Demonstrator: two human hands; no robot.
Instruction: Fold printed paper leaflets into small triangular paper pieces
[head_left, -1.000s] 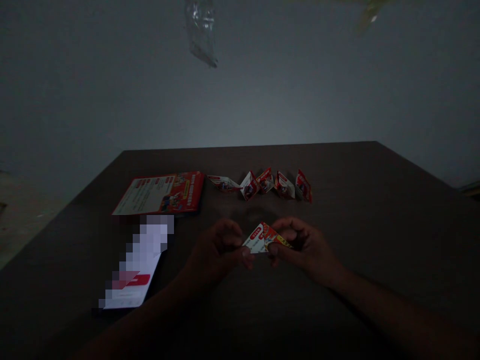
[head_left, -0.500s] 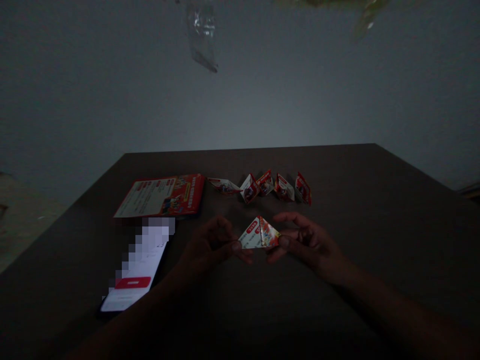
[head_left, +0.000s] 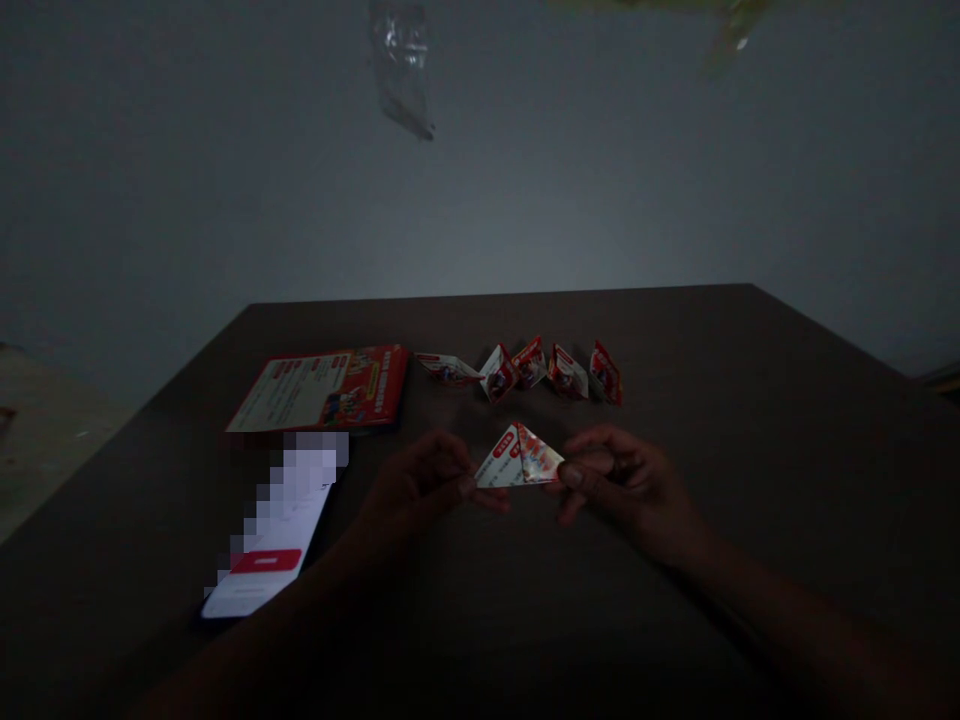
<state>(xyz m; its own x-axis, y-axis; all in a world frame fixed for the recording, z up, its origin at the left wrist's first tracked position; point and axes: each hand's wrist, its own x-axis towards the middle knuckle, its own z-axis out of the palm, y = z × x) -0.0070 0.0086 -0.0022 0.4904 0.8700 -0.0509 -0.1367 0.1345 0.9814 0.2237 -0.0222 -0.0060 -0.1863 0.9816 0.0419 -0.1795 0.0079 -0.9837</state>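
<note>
In the head view, the left hand and right hand pinch opposite corners of a folded paper triangle, apparently to keep it taut. Beyond the fingertips stand folded pieces; left of them lies a phone.

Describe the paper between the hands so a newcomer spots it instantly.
Over the dark table, find the left hand and right hand. Pinched between them is a paper triangle, white at left, red-patterned at right. Unlike the folded pieces in a row behind, it is held.
</note>
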